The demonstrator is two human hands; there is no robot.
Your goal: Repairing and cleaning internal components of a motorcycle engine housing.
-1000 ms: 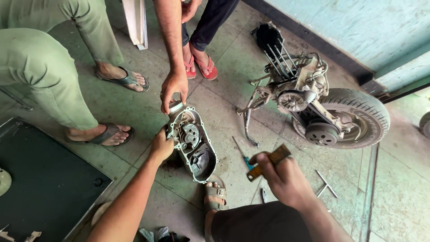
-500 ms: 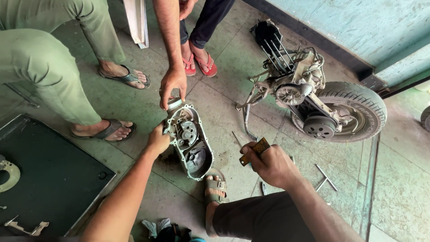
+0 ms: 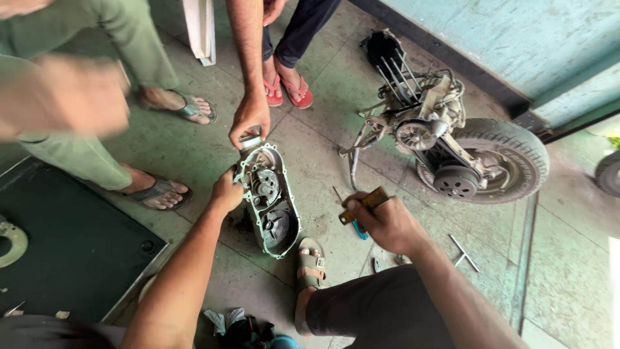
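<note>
Gripping the near-left rim of the engine cover [image 3: 270, 200] with my left hand [image 3: 226, 192], I keep it propped on the concrete floor [image 3: 194, 148]; its long axis runs away from me toward another person's hand [image 3: 249, 119] on the far end. My right hand [image 3: 387, 223], clenched around a worn wooden-handled tool [image 3: 365, 203], sits off to the cover's right, apart from it, so my left is nearer.
</note>
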